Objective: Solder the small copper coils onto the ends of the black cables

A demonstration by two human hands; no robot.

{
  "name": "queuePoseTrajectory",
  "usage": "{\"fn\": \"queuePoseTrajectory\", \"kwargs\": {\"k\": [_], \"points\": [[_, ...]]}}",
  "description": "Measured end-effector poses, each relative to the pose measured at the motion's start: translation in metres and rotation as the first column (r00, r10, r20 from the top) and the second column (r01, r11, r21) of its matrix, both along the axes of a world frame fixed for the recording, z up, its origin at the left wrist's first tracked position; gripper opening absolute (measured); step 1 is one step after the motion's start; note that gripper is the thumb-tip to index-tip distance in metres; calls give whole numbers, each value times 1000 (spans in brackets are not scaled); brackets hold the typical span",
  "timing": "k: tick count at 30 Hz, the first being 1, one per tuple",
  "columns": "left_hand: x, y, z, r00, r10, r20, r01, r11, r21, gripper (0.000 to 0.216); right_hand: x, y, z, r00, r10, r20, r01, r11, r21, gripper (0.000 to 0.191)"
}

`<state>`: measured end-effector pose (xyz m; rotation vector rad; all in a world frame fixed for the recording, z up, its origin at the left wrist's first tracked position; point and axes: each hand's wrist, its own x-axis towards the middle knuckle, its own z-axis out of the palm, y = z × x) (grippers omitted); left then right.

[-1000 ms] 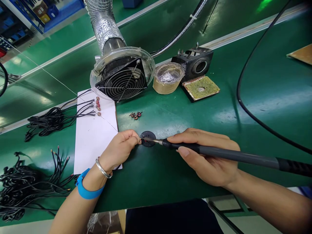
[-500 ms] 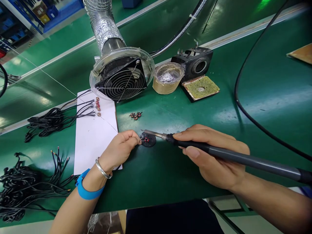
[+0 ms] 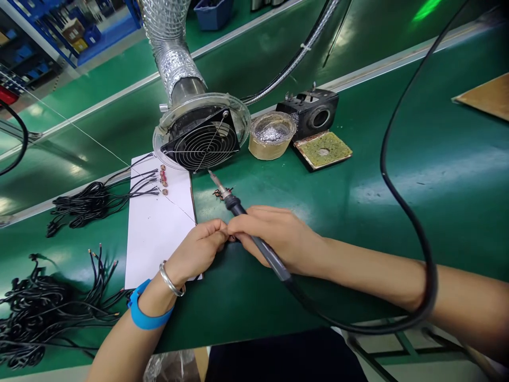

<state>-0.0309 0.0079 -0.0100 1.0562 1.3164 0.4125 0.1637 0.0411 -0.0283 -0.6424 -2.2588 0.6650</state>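
My right hand (image 3: pixel 286 239) is closed around a soldering iron (image 3: pixel 274 261), whose metal tip points up and away over a small cluster of wound coils (image 3: pixel 218 194) on the bench. My left hand (image 3: pixel 199 249) pinches a thin solder wire (image 3: pixel 180 207) that runs in from the upper left. The fingertips of both hands meet above the bench, and what lies between them is mostly hidden. The black disc and the small red-wound coil on it are covered by my fingers.
A fume extractor (image 3: pixel 204 146) hangs ahead. Behind the hands stand a tape-wrapped tub (image 3: pixel 268 151), an iron stand (image 3: pixel 308 114) and a yellow-green sponge (image 3: pixel 328 151). At left lie a white board (image 3: pixel 155 244) and black cable bundles (image 3: pixel 85 204). The iron's cord (image 3: pixel 405 204) loops across my right forearm.
My right hand has moved left to meet my left hand. The iron has swung from pointing left at the coil to pointing up and away. The view has shifted slightly.
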Motion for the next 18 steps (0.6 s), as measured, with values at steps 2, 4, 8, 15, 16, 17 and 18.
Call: {"fn": "queuePoseTrajectory", "kwargs": {"k": [2,4,8,15,16,17,18], "points": [[0,-1,2,1000,-16,-8,16,1000,17,19,-3,1,-5,1000,12,14,-13,999,45,20],[0,-2,7,995,-46,-84,53,994,92,21,-4,0,-6,1000,9,10,-10,996,88,22],[2,-4,16,958,-79,-277,155,952,266,21,-2,-3,-5,1000,-27,-15,28,997,72,22],[6,-7,8,990,-13,-143,30,992,122,31,-5,-9,-4,994,-37,-101,24,991,-131,27],[7,-7,7,994,0,-107,11,995,100,31,-6,-9,-4,993,-46,-111,31,991,-133,26],[7,-8,6,997,14,-74,-8,997,80,30,-7,-10,-3,991,-54,-118,39,991,-131,26],[8,-8,6,999,27,-43,-25,998,62,30,-7,-10,-2,990,-61,-124,45,991,-129,26]]}}
